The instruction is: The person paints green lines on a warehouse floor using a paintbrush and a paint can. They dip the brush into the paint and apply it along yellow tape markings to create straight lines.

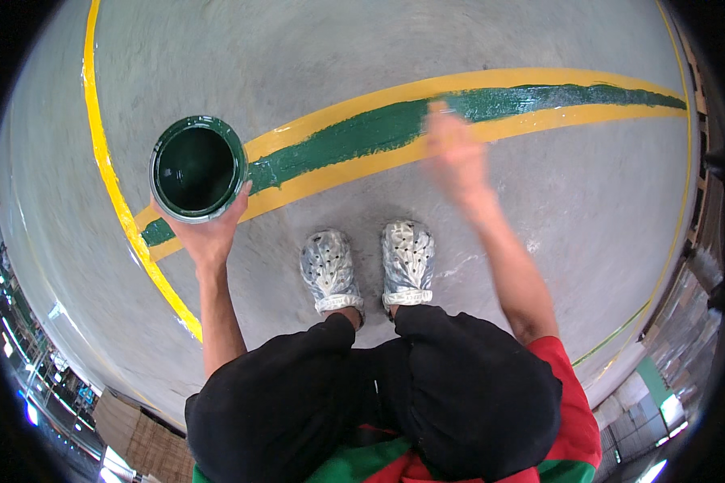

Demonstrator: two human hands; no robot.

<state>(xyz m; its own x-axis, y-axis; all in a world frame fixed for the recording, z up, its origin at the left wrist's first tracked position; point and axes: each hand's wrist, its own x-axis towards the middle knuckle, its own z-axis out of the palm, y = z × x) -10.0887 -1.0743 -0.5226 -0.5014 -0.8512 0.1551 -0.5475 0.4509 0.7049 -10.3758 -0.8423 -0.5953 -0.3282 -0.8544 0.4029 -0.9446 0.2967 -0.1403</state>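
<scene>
My left hand [207, 235] grips a round, open paint can [240, 171] from below and its near side. Dark green paint [197, 169] fills its inside, and the can is held above the floor at the left. Motion smears my right hand [457, 153], which is closed over the painted strip. A short orange-tan handle end [437, 107] sticks out at its far side; the rest of what it holds is hidden. Below the hands runs a glossy green paint stripe [338, 145] with uneven edges, between two yellow bands [362, 103].
I squat on a grey concrete floor [362, 40] in grey-white clogs [408, 262], close behind the stripe. A bright yellow line [109, 173] crosses at the left. Cardboard boxes [141, 431] stand at the lower left, and wooden pallets [695, 189] line the right rim.
</scene>
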